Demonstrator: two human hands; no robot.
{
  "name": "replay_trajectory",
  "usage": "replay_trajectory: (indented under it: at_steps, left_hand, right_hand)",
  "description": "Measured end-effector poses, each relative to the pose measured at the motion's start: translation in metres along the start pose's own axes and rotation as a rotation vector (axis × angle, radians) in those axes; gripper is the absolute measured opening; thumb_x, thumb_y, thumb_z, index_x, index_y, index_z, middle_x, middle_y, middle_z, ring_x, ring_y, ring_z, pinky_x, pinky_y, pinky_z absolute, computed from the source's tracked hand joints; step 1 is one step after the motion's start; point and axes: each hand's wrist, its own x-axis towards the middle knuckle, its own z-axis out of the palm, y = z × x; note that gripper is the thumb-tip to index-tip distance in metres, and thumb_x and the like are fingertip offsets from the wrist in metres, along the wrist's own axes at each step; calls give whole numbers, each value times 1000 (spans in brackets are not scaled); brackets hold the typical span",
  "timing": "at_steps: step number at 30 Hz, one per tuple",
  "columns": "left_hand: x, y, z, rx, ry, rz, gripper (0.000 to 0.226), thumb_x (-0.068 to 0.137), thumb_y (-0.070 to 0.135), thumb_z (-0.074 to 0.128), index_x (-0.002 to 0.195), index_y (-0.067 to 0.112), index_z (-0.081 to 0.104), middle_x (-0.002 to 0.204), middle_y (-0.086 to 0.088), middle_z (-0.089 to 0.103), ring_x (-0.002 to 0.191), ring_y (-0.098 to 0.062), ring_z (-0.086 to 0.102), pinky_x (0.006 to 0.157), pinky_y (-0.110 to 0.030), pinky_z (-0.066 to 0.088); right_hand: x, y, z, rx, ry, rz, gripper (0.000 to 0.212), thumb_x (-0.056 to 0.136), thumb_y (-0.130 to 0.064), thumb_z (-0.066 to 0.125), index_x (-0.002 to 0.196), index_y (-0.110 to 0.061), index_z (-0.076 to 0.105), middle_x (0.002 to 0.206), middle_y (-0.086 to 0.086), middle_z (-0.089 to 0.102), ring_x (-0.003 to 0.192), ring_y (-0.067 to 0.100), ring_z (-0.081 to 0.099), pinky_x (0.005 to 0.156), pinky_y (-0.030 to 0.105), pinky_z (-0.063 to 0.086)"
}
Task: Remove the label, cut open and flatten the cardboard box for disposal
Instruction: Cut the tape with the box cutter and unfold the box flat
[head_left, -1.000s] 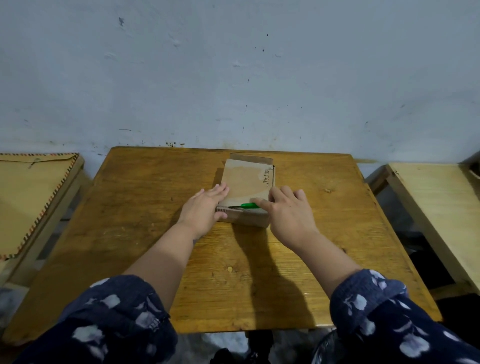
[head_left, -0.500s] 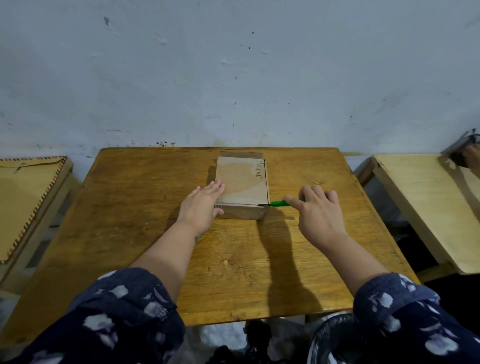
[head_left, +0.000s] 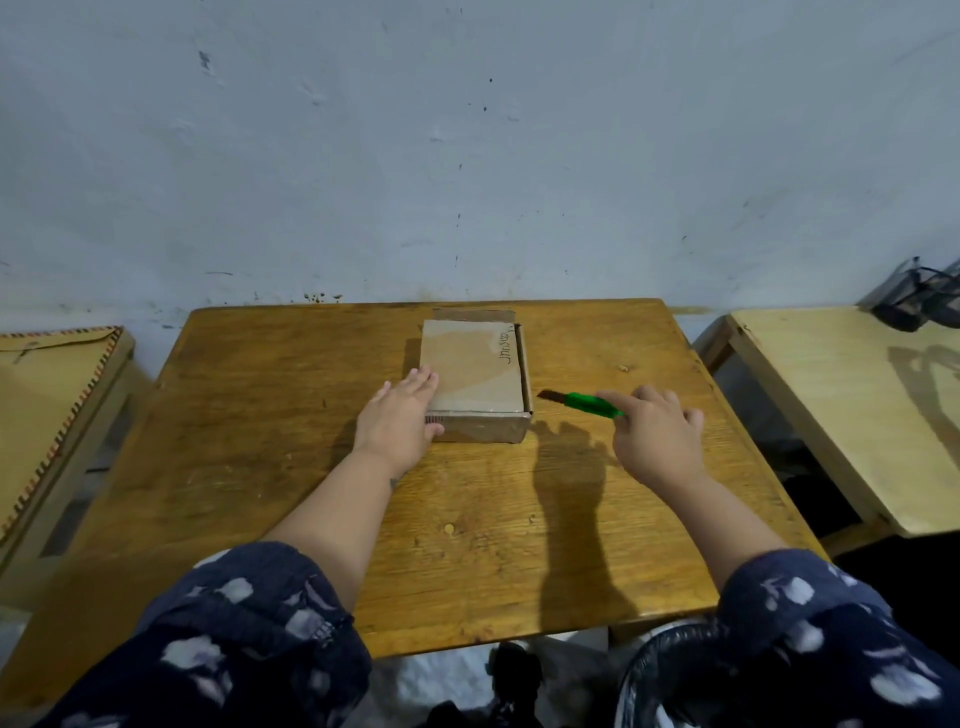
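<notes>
The right grip is closed round the green cutter, blade out and pointing at the cardboard box, just clear of its right side. The left grip lies flat with straight fingers on the box's near left corner. The box sits toward the far edge of the table, near the middle. To cut well, I would keep that flat palm pressing down, away from the blade's line, and draw shallowly along the seam. Handwriting runs along the top's right edge; I cannot read it, and no label is evident.
</notes>
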Motion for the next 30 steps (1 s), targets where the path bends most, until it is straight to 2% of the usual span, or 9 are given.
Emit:
replay_trajectory:
  at_steps: [3,5,7,12,15,19,22,24,30]
  left_hand:
    - [2,6,-1,33,16,-2,79,89,57,49,151,16,19,159,1,17,147,-12,10,120,-38,7]
    - [5,12,0,43,13,6,84,88,66,41,152,17,16,160,1,14,147,-13,6,120,-42,4]
    - [9,19,1,34,8,17,82,89,66,35,152,17,15,160,1,12,147,-13,4,119,-45,1]
    - [25,35,2,-19,14,4,67,97,53,29,151,17,15,160,-1,11,147,-14,1,118,-44,-4]
    - [36,44,5,-8,-6,-20,64,98,51,26,151,18,13,161,0,7,147,-15,-3,119,-46,-3]
    - [50,54,12,-8,-47,-66,66,98,52,24,152,18,8,161,0,1,147,-16,-7,119,-49,-1]
    - [53,59,21,23,-71,-119,68,96,57,15,152,20,1,160,2,-8,146,-15,-14,117,-49,-7]
    - [52,61,26,74,-50,-132,69,95,58,9,152,21,-3,160,3,-11,145,-13,-16,117,-48,-8]
    - [49,62,31,111,32,-142,86,84,75,6,152,23,2,160,6,-4,146,-11,-10,118,-47,-7]
  right_hand:
    - [7,7,0,485,-181,312,37,94,-30,46,129,-39,54,92,-4,62,89,24,56,92,43,38]
    - [12,6,1,749,-178,441,34,94,-30,51,126,-31,60,82,-3,62,74,22,56,73,35,46]
    - [18,4,1,893,-190,547,35,95,-17,50,127,-28,60,87,3,63,68,18,51,59,30,41]
    - [35,5,7,1105,-228,711,52,96,2,37,134,-31,51,125,9,55,96,26,58,76,36,49]
    - [46,5,10,1068,-237,703,44,97,-7,43,138,-25,46,129,9,51,92,22,52,79,34,43]
    - [66,10,29,821,-108,644,46,88,-11,63,133,-17,53,128,10,60,108,26,60,86,36,52]
    - [81,11,49,584,-112,581,41,87,-20,63,128,-21,57,119,7,64,108,25,59,84,35,51]
    - [89,13,63,446,-122,570,42,86,-27,64,127,-28,57,120,5,62,114,26,53,92,38,47]
    - [103,-9,76,369,-6,362,44,91,-32,56,135,-29,49,133,7,45,124,26,42,102,41,37]
